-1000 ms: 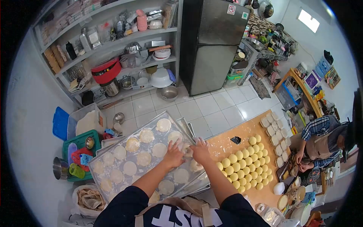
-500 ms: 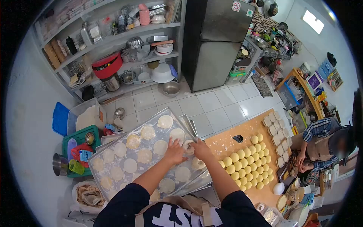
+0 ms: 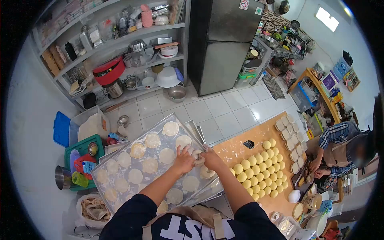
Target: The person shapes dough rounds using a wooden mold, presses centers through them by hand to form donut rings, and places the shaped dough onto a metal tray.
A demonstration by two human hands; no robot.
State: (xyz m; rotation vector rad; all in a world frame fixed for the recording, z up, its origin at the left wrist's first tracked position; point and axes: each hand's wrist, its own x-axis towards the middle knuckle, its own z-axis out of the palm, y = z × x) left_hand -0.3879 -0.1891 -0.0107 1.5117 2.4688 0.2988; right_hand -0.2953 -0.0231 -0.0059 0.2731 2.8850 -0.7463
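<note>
A floured metal tray (image 3: 154, 129) lies tilted in front of me, with several flat round dough pieces (image 3: 167, 156) spread over it. Near its right edge, a pale ring-like piece of dough (image 3: 197, 156) is between my hands. My left hand (image 3: 184, 161) grips its left side, fingers bent and thumb toward the dough. On the opposite side my right hand (image 3: 212, 159) pinches the edge, its fingertips partly hidden. Another dough round (image 3: 183, 141) lies just beyond my left fingers, and one (image 3: 207, 172) sits below my right hand.
To the right, a wooden table (image 3: 232, 150) carries rows of yellow dough balls (image 3: 259, 170) and filled small tins (image 3: 291, 136). A co-worker (image 3: 338, 146) handles something at its far side. Left stand a flour bin (image 3: 94, 124) and green crate (image 3: 82, 144). Shelves (image 3: 120, 44) and a fridge (image 3: 224, 48) are behind.
The whole view has shifted slightly up and left. My hands stay at the same dough piece, with only small finger movement. The co-worker's hands have shifted a little.
</note>
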